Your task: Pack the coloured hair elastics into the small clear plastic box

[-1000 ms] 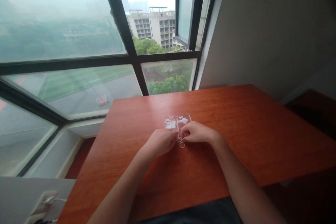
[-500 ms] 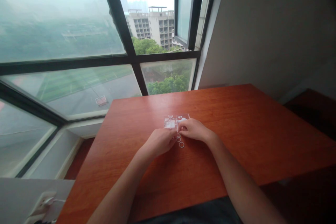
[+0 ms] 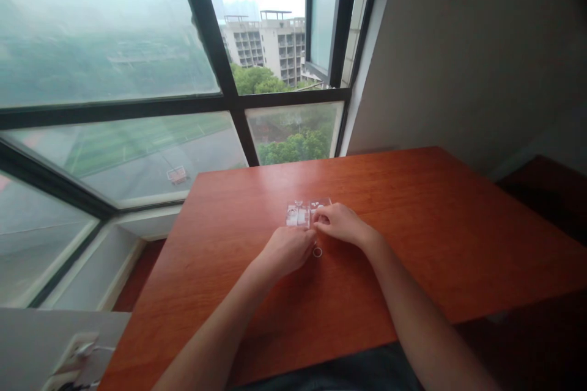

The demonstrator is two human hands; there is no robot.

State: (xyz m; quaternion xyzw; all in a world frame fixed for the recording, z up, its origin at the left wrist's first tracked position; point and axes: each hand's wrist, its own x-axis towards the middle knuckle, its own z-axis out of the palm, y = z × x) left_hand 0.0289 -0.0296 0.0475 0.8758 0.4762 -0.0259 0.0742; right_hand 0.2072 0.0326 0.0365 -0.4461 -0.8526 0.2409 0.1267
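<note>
Two small clear plastic tags lie side by side on the red-brown wooden table [image 3: 413,214]. The left tag [image 3: 296,214] is in full view. My right hand [image 3: 339,224] rests over the right tag [image 3: 317,203], fingers curled and pinched on its near edge. My left hand [image 3: 288,252] lies just below the left tag with its fingers curled, covering small metal rings. One ring [image 3: 317,251] shows on the table between my two hands. What the left fingers grip is hidden.
A large window [image 3: 137,73] with dark frames runs behind the table's far-left edge. A plain wall stands to the right. A white power socket with a cable [image 3: 76,354] sits on the ledge at lower left. A darker surface [image 3: 550,189] lies right of the table.
My left hand has slid right and now covers one of the two rings. My right hand has moved up onto the right tag.
</note>
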